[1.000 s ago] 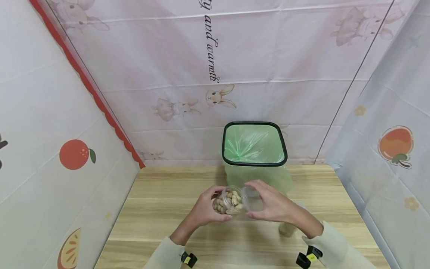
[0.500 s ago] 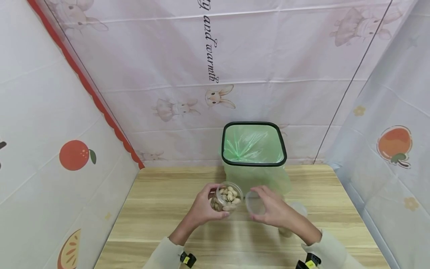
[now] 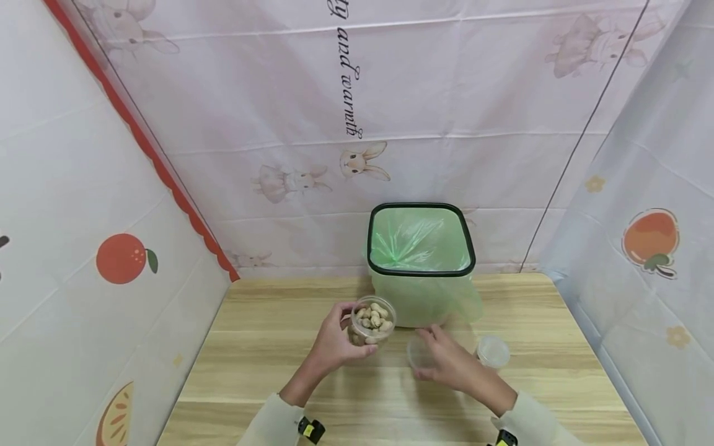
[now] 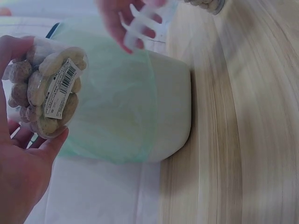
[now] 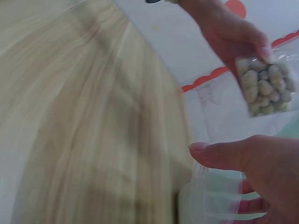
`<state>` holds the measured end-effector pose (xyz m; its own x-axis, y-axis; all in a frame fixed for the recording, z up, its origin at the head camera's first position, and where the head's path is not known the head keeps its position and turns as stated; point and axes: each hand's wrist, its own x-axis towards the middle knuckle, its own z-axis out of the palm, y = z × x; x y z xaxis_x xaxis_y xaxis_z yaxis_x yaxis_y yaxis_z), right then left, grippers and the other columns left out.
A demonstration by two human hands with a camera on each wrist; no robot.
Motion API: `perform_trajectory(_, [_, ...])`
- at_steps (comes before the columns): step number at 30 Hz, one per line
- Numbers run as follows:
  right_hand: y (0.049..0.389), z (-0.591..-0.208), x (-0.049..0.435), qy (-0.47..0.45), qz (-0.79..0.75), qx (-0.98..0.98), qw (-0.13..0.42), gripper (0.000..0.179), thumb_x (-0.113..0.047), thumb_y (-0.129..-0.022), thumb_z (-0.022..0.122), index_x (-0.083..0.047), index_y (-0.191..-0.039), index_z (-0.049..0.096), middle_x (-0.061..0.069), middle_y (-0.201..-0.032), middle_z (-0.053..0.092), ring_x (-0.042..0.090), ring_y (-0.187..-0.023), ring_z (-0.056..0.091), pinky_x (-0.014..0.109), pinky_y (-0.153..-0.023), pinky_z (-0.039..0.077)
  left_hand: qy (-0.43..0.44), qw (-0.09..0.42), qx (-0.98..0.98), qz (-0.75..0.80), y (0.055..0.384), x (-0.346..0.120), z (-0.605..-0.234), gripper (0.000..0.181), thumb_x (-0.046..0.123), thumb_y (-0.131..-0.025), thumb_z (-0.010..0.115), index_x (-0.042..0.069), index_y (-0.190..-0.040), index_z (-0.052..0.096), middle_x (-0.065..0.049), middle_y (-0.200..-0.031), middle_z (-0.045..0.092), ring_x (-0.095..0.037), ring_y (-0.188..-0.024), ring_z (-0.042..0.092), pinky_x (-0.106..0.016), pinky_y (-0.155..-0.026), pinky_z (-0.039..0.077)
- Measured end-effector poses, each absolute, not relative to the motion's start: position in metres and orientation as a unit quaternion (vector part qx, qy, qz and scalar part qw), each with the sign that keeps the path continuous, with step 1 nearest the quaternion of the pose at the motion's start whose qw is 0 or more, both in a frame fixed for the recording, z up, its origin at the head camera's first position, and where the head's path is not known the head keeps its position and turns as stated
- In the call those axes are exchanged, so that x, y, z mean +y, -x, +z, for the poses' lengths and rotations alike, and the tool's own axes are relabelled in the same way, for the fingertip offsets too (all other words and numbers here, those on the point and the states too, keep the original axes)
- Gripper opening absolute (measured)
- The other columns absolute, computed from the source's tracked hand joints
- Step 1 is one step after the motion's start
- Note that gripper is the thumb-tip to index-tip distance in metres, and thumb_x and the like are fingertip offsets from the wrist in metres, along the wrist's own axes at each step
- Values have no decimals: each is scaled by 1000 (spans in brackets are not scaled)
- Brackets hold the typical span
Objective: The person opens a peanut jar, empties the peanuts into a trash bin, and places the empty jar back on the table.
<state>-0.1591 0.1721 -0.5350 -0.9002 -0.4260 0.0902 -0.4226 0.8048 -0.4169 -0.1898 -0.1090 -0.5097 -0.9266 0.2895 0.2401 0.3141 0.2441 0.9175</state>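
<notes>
Clear plastic jar (image 3: 365, 336) of peanuts (image 3: 375, 317), one of two jars on the table, is gripped in a person's left hand (image 3: 336, 342), its barcode label (image 4: 63, 88) too small to read. Between, one bin (image 3: 424, 296) in green plastic stands far, near a rabbit-print curtain (image 3: 424, 87) lettered "and warmth." Right hand (image 3: 450, 364) pinches one clear lid (image 3: 417, 353); the second jar (image 3: 493, 352) stands right on the wood-grain table (image 3: 268, 353).

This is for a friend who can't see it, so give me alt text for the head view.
A person's left hand holds an open, clear plastic jar of whole tan peanuts; the right hand holds a round translucent plastic lid apart from it. Beyond them, a black-rimmed bin lined with pale green plastic stands on a light wood-grain table.
</notes>
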Motion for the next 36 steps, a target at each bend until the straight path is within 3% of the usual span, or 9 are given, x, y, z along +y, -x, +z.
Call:
perform_trajectory(9, [153, -561, 170, 193, -203, 958, 65, 82, -35, -75, 94, 2, -139, 58, 26, -135, 58, 43, -126, 55, 54, -98, 56, 178, 26, -786, -591, 194, -116, -509, 85, 12, -64, 98, 3, -135, 50, -13, -140, 57, -28, -129, 58, -41, -114, 50])
perform_trajectory(13, [150, -568, 172, 195, -189, 960, 71, 85, -35, -71, 95, 3, -138, 59, 22, -131, 60, 39, -121, 56, 50, -93, 58, 171, 32, -786, -593, 197, -118, -508, 86, 14, -66, 98, 3, -135, 49, -14, -141, 57, -29, -132, 56, -47, -116, 47])
perform_trajectory(18, [149, -576, 175, 200, -181, 960, 69, 86, -35, -70, 96, 3, -137, 59, 24, -133, 60, 41, -123, 56, 52, -97, 57, 162, 37, -790, -590, 200, -122, -508, 84, 16, -67, 98, 5, -135, 49, -12, -141, 57, -29, -133, 55, -52, -116, 45])
perform_trajectory(25, [150, -587, 180, 207, -201, 954, 84, 88, -34, -66, 97, 2, -137, 59, 22, -134, 59, 41, -125, 55, 54, -98, 56, 147, 48, -786, -598, 202, -125, -508, 82, 13, -65, 98, 3, -132, 51, -15, -140, 59, -31, -132, 56, -49, -118, 45])
perform_trajectory(36, [146, -598, 184, 212, -207, 948, 116, 92, -35, -62, 98, -1, -137, 60, 19, -133, 57, 39, -117, 55, 53, -88, 59, 125, 60, -786, -603, 205, -126, -506, 84, 12, -66, 97, 1, -134, 49, -18, -140, 56, -33, -134, 55, -46, -118, 44])
